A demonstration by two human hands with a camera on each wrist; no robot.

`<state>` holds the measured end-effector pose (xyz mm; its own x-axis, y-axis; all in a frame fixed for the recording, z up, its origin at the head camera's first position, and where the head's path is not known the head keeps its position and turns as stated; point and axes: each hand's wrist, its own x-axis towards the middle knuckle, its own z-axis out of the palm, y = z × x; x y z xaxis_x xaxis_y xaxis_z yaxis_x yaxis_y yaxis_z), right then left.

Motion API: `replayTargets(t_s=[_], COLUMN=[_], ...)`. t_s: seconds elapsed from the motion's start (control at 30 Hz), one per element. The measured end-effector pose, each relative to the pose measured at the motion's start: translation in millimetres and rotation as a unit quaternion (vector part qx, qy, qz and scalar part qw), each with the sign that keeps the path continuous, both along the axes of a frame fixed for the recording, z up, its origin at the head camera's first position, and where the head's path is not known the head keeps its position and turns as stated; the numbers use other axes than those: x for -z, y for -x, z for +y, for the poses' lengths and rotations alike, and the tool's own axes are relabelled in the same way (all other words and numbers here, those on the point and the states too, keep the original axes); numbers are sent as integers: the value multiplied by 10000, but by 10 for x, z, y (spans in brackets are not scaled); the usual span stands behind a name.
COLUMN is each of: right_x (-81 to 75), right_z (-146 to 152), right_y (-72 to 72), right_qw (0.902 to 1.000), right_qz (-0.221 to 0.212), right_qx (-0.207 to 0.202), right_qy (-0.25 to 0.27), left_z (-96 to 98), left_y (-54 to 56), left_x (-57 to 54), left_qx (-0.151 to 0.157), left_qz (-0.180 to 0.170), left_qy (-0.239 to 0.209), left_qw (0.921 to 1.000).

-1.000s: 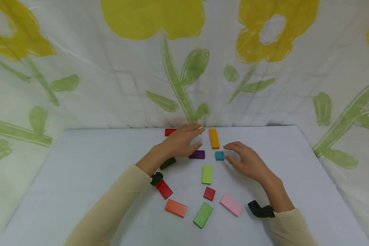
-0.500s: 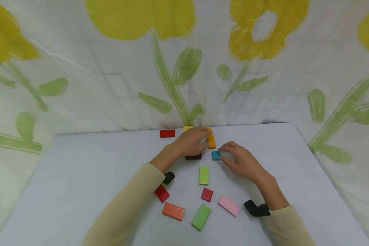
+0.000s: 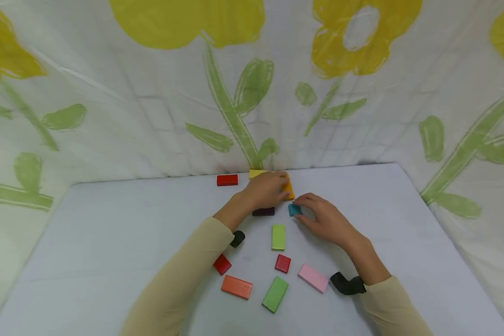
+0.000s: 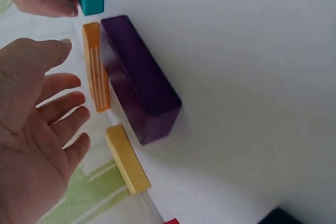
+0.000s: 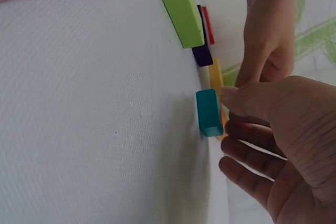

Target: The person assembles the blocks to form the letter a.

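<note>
Several coloured blocks lie on the white table. My left hand [image 3: 267, 189] reaches over the orange block [image 3: 291, 187], its fingertips beside it. In the left wrist view the fingers are spread and loosely bent, with a gap to the orange block [image 4: 95, 66]. A purple block [image 4: 139, 77] lies below that hand, and a yellow block [image 3: 257, 173] is behind it. My right hand [image 3: 325, 218] has thumb and fingertips around the small teal block [image 3: 294, 210], very close to its edges. No firm pinch shows in the right wrist view, where the teal block [image 5: 209, 111] stands beside the thumb.
Nearer on the table lie a lime block [image 3: 278, 237], small red block [image 3: 283, 263], pink block [image 3: 313, 278], green block [image 3: 275, 294] and coral block [image 3: 236, 287]. A red block [image 3: 227, 180] lies at the back edge, before a flower-patterned curtain [image 3: 159, 116].
My left hand has moved right, from above the purple and yellow blocks to the orange block. The right hand's fingertips have moved closer around the teal block. The head view has shifted slightly.
</note>
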<state>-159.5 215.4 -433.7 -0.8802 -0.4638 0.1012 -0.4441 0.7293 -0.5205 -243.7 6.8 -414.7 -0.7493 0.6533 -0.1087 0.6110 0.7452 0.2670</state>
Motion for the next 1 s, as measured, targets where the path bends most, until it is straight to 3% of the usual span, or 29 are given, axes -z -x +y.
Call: replayTargets(t_s=[0.13,0.4,0.73,1.0], right_x=[13,15,-29,-28], right_z=[-10,-13,37,34], right_y=[-2,14,1,2], right_qw=[10000,9999,9996,9992], right_qz=[-13,1,-192,-244], right_qx=[-3,-20,-68,-230], right_qy=[-25,-119,-175,-197], left_z=[9,11,49,56], left_y=[-26,-29,-34,-65], left_x=[11,11,6,-4], left_qx=[-5,-6,-63,-100], left_qz=[-109,95,193,117], left_qy=[58,338,36,280], left_qw=[9999,9994,9998,9995])
